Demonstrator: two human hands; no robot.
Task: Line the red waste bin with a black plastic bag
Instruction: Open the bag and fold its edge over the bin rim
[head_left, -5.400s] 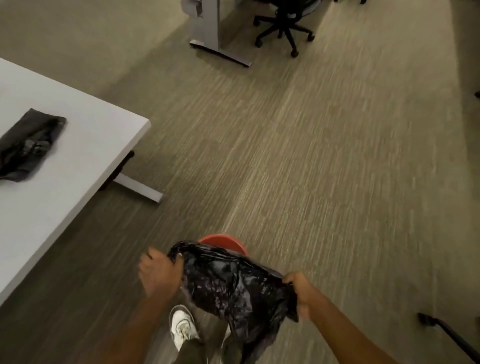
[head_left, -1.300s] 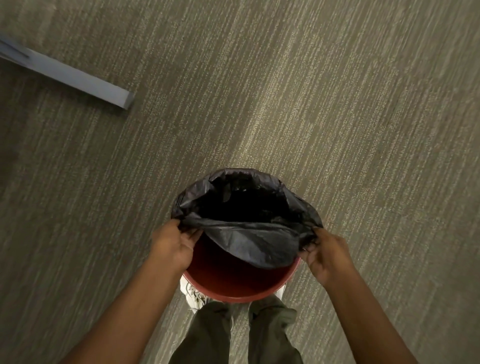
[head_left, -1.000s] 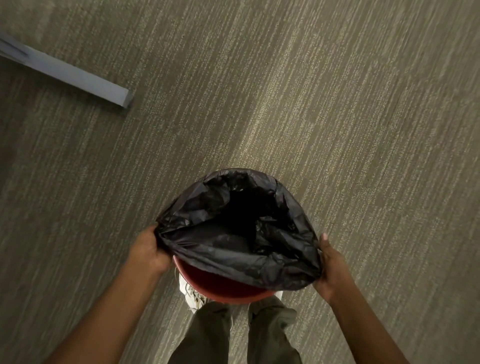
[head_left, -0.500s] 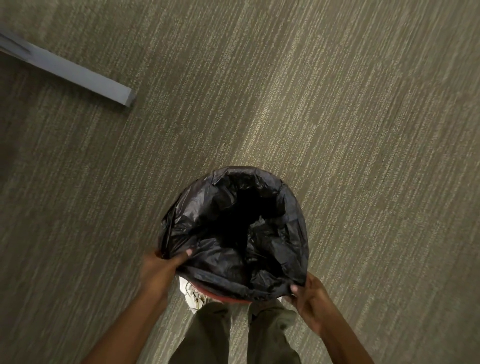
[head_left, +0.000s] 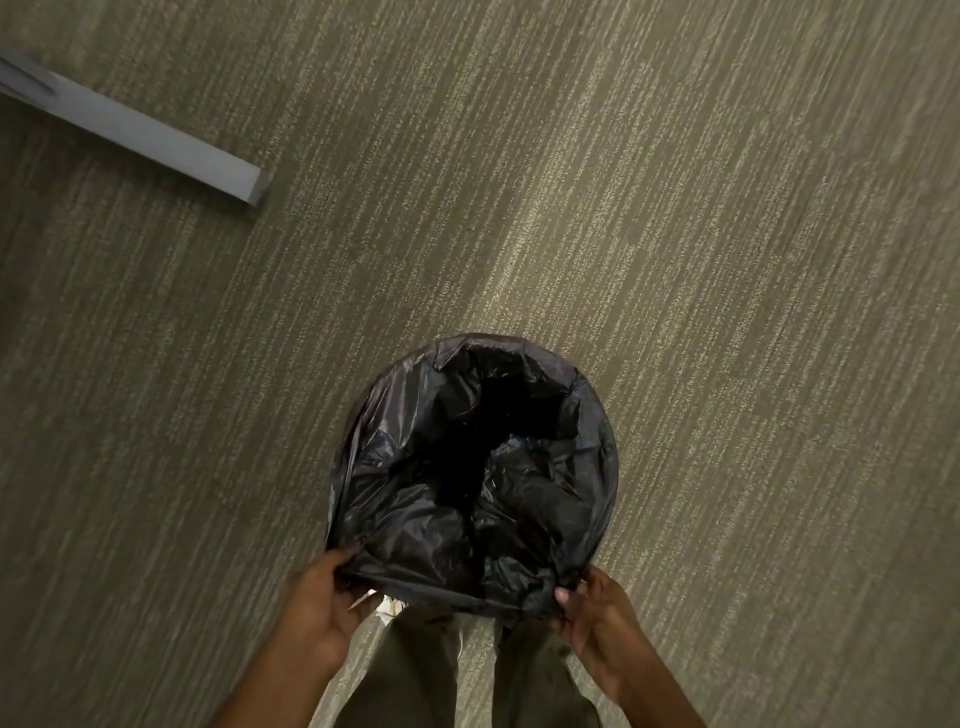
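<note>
A black plastic bag (head_left: 519, 499) lies spread across the whole mouth of the round waste bin on the carpet just in front of my feet. Its edge is folded over the rim all the way round, so no red of the bin shows. The bag's middle sags down into the bin in crumpled folds. My left hand (head_left: 324, 605) pinches the bag's edge at the near left of the rim. My right hand (head_left: 597, 618) pinches the edge at the near right.
A grey metal foot of a table (head_left: 156, 137) lies on the carpet at the upper left. My legs in olive trousers (head_left: 415, 675) and a white shoe (head_left: 387, 609) are directly below the bin. Striped carpet surrounds the bin on all other sides.
The bag's near edge has been pulled down over the near rim, hiding the last red strip of the bin. Both hands slid along the rim toward me.
</note>
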